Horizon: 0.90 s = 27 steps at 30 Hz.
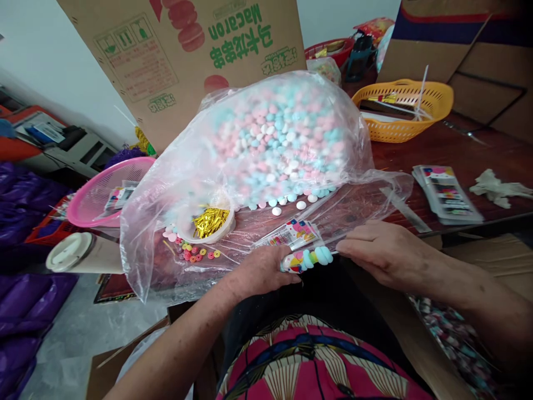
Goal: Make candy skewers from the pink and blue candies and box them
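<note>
My left hand point(266, 269) is closed on a small printed plastic sleeve point(293, 263) at the table's front edge. A candy skewer point(318, 256) of light blue and green pieces lies partly within the sleeve. At the skewer's right end, the fingers of my right hand point(385, 253) are pinched together; the stick between them is hidden. Just behind the left hand lies a pile of printed sleeves point(291, 233). Beyond it stands a big clear bag point(183, 144) full of pink, blue and white candies point(266, 133), several of which lie loose at its mouth.
A white tub of gold twist ties point(211, 222) stands left, near small ring candies point(195, 254). A pink basket point(112, 191) and lidded cup point(79, 253) are farther left. Rightward are a yellow basket point(403, 111), stacked sleeves point(447, 194) and crumpled plastic point(499, 188). A carton point(183, 61) stands behind.
</note>
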Motion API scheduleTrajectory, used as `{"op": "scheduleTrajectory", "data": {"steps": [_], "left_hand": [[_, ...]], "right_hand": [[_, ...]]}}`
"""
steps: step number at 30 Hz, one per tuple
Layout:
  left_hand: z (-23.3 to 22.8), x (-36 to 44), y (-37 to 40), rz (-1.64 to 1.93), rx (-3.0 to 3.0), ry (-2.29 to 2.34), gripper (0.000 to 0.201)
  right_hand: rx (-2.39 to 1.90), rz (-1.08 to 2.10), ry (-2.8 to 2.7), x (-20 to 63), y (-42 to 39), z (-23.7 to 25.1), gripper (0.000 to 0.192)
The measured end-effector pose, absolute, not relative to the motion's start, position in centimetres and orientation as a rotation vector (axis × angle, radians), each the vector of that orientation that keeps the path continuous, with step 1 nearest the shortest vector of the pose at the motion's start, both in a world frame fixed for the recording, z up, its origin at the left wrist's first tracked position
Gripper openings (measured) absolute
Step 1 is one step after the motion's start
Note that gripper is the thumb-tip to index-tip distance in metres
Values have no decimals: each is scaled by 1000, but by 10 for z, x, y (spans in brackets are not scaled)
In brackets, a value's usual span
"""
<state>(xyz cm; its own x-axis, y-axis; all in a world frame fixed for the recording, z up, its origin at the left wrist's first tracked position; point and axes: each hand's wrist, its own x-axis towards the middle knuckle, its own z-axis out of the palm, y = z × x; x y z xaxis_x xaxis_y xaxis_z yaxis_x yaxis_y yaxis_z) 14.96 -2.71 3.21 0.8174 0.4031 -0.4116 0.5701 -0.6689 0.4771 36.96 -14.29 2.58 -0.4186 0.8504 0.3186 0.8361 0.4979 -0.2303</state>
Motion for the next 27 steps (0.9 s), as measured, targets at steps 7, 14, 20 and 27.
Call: {"op": "scheduleTrajectory", "data": {"steps": [7,14,20,27], "left_hand": [[33,141,-17,-425,1793,590,29],[32,141,-17,-552,1533,585,33],[34,155,-24,-486,1897,583,30],[31,166,-33,-451,2319,767,34]], "right_hand": [[-1383,-341,-2356,371,-144,36,27],[-1184,-393,-2400,369,-140,39,25],[-1315,-32,-2427,350,-142,22,23],[-1443,121,-2356,335,-132,15,15]]}}
